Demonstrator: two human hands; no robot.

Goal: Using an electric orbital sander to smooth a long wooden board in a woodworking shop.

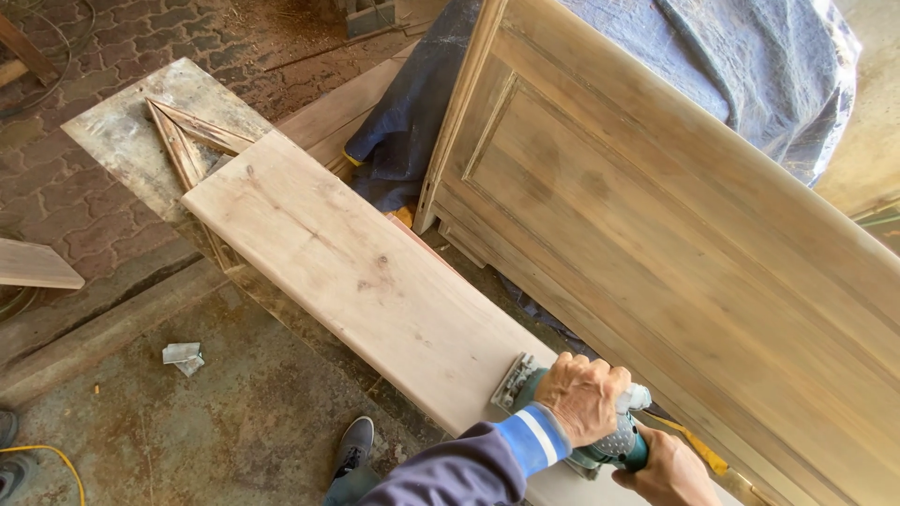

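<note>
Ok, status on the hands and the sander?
Both hands on sander: left hand on top, right hand at rear. Sander flat on plank. Plank ahead unobstructed.

Bright daylight, glare top right, soft shadows, sharp focus

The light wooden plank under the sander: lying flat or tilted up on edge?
Lying flat. The plank rests broad face up across a dusty board, and the sander sits on its near end under both hands.

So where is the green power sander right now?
In the head view, bottom right: the green power sander sits on the near end of the long pale wooden plank, gripped by both hands.
</note>
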